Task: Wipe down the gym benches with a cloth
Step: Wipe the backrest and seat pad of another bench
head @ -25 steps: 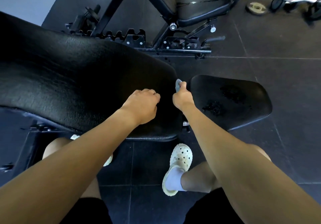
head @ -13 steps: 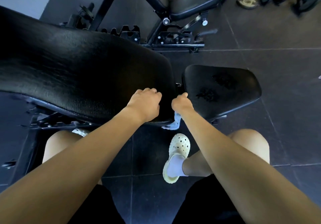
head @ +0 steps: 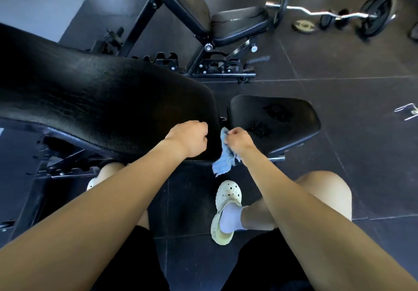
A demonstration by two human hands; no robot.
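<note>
The right hand [head: 238, 141] pinches the cloth [head: 224, 160] beside the seat pad [head: 287, 114]. The left hand [head: 188, 138] rests fisted, empty, on the back pad [head: 101, 101]

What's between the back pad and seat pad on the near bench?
Head view: between back pad and seat pad, a narrow gap showing a metal bracket; at its near end the cloth hangs, pinched by the right hand.

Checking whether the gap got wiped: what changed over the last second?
The right hand, gripping the blue cloth, drew it toward the person along the gap between back pad and seat pad; the cloth now hangs below the near edge. The left hand stayed fisted on the back pad.
</note>
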